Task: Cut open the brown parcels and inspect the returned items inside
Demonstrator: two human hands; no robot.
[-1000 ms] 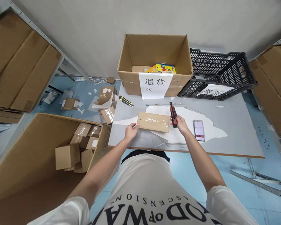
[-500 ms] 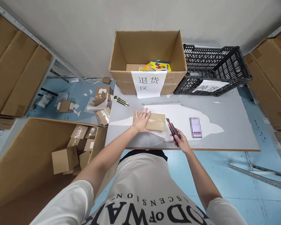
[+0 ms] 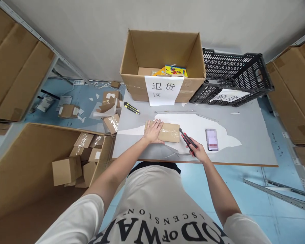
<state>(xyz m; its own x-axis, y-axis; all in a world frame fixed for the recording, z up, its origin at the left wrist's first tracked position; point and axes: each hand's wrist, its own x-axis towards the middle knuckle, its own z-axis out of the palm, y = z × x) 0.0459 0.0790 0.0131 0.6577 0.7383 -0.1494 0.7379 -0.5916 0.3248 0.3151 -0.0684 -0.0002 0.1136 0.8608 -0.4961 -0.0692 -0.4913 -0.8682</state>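
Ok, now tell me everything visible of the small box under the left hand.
The small box is brown, oblong and looks like cardboard. It lies flat on the table, long side running left to right. Shiny clear tape runs along its top, and it looks closed. The left hand is spread over its left end, hiding part of it. The tip of the cutter in the right hand is by its right end; contact is unclear.

Right fingers (image 3: 197, 145) hold a cutter (image 3: 185, 137) near a box (image 3: 170, 132).
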